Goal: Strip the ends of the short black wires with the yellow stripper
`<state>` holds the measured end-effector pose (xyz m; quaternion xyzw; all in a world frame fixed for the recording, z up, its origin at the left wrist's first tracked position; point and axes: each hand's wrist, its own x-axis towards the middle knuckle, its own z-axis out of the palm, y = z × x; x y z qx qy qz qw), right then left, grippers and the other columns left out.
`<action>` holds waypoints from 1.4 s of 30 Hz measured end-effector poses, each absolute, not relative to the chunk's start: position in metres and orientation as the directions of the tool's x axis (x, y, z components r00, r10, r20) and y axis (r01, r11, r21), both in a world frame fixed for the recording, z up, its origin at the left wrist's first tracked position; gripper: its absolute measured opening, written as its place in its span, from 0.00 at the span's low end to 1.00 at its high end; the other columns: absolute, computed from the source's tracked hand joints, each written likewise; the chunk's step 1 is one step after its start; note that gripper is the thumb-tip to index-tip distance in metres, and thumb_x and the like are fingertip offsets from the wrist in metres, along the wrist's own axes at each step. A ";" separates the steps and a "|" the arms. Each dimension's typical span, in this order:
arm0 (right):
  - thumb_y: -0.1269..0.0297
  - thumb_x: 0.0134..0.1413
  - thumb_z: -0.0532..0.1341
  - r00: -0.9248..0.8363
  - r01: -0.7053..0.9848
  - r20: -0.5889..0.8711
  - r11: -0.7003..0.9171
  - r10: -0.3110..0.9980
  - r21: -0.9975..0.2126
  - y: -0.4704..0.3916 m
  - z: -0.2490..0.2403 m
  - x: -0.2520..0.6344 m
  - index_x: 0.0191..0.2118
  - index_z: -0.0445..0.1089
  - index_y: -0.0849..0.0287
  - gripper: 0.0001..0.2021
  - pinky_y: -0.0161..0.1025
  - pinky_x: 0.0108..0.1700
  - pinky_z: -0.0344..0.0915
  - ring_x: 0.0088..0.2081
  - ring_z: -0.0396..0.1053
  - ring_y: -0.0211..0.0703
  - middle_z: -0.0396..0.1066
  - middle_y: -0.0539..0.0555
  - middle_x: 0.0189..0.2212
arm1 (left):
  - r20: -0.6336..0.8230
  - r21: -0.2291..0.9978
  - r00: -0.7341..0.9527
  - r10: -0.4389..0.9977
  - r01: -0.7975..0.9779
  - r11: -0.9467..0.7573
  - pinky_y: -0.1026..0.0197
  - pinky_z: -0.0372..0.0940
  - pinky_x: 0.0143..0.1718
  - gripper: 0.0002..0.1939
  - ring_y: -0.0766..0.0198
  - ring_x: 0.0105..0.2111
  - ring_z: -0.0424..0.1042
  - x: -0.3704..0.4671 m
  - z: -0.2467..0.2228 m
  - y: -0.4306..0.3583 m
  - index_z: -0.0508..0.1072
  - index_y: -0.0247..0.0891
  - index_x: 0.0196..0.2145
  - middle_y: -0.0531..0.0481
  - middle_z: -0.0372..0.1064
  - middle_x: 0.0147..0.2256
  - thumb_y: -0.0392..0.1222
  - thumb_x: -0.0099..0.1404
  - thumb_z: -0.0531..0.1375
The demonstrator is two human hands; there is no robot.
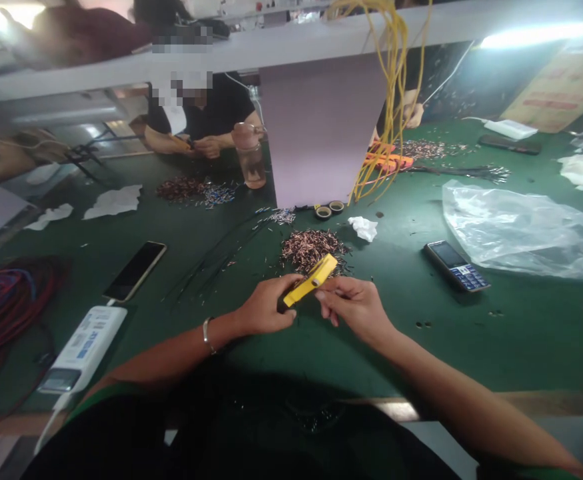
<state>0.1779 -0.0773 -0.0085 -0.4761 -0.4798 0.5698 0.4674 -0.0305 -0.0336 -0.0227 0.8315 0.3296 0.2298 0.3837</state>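
Note:
My left hand (267, 305) is closed around a yellow-headed hand tool (312, 281) that looks like crimping pliers, its dark grip mostly hidden by the palm. The yellow head points up and to the right, above the table. Close to the head's right side, my right hand (354, 305) has thumb and fingers pinched together. Whatever is between those fingertips is too small to make out. Just beyond both hands lies a heap of small copper-coloured and black pieces (307, 249). Thin black wires (211, 257) lie on the table to its left.
On the green table (521, 353) are a smartphone (135, 272), a white power bank (84, 347), coiled red wires (6, 313), a keypad phone (457, 267), a plastic bag (521, 230) and tape rolls (324, 212). Yellow cables (396, 87) hang beside an upright panel (321, 133). Co-workers sit opposite.

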 end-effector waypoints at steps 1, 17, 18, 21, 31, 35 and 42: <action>0.61 0.45 0.67 -0.140 -0.115 -0.090 -0.106 0.986 -0.988 -0.077 -0.009 0.179 0.25 0.75 0.58 0.07 0.32 0.17 0.58 0.13 0.60 0.31 0.69 0.47 0.14 | 0.199 0.707 0.657 0.728 0.418 -0.570 0.50 0.66 0.44 0.24 0.55 0.40 0.71 -0.031 -0.023 -0.035 0.67 0.36 0.49 0.43 0.72 0.42 0.38 0.52 0.58; 0.51 0.38 0.74 -0.201 -0.114 -0.026 -0.050 0.979 -0.992 -0.074 -0.024 0.187 0.21 0.78 0.56 0.14 0.36 0.20 0.67 0.17 0.64 0.37 0.71 0.50 0.15 | 0.458 0.427 0.640 0.617 0.451 -0.784 0.53 0.65 0.38 0.23 0.55 0.37 0.69 -0.030 -0.020 -0.043 0.64 0.38 0.45 0.44 0.71 0.39 0.36 0.48 0.57; 0.52 0.38 0.75 -0.195 -0.104 -0.021 -0.042 0.981 -0.994 -0.074 -0.023 0.187 0.20 0.78 0.56 0.13 0.36 0.21 0.67 0.17 0.64 0.37 0.71 0.50 0.15 | 0.457 0.426 0.642 0.616 0.450 -0.785 0.53 0.65 0.38 0.23 0.55 0.36 0.69 -0.030 -0.021 -0.043 0.64 0.38 0.44 0.44 0.71 0.38 0.36 0.48 0.57; 0.55 0.36 0.75 -0.187 -0.102 -0.010 -0.030 0.982 -0.994 -0.074 -0.019 0.185 0.20 0.78 0.56 0.12 0.35 0.20 0.66 0.17 0.64 0.37 0.71 0.49 0.15 | 0.456 0.422 0.646 0.612 0.449 -0.788 0.54 0.65 0.36 0.22 0.56 0.35 0.68 -0.030 -0.024 -0.043 0.63 0.38 0.44 0.45 0.70 0.37 0.36 0.48 0.57; 0.53 0.40 0.74 -0.220 -0.153 -0.038 -0.073 0.975 -0.986 -0.072 -0.022 0.187 0.21 0.77 0.58 0.14 0.32 0.16 0.62 0.14 0.62 0.33 0.71 0.50 0.14 | 0.440 0.478 0.621 0.648 0.449 -0.755 0.55 0.65 0.36 0.21 0.57 0.34 0.69 -0.031 -0.028 -0.043 0.63 0.39 0.43 0.46 0.69 0.35 0.36 0.48 0.57; 0.56 0.38 0.74 -0.219 -0.168 -0.072 -0.111 0.973 -0.979 -0.072 -0.016 0.186 0.19 0.75 0.58 0.13 0.31 0.15 0.61 0.13 0.61 0.32 0.70 0.49 0.14 | 0.421 0.484 0.623 0.659 0.460 -0.744 0.55 0.65 0.36 0.20 0.57 0.33 0.69 -0.031 -0.027 -0.043 0.64 0.38 0.42 0.46 0.70 0.35 0.36 0.48 0.57; 0.58 0.39 0.73 -0.224 -0.143 -0.103 -0.137 0.969 -0.980 -0.072 -0.020 0.187 0.21 0.76 0.59 0.11 0.30 0.15 0.61 0.14 0.61 0.32 0.71 0.49 0.14 | 0.452 0.456 0.617 0.644 0.461 -0.761 0.57 0.63 0.32 0.18 0.58 0.30 0.68 -0.030 -0.029 -0.043 0.65 0.38 0.40 0.48 0.69 0.31 0.36 0.48 0.56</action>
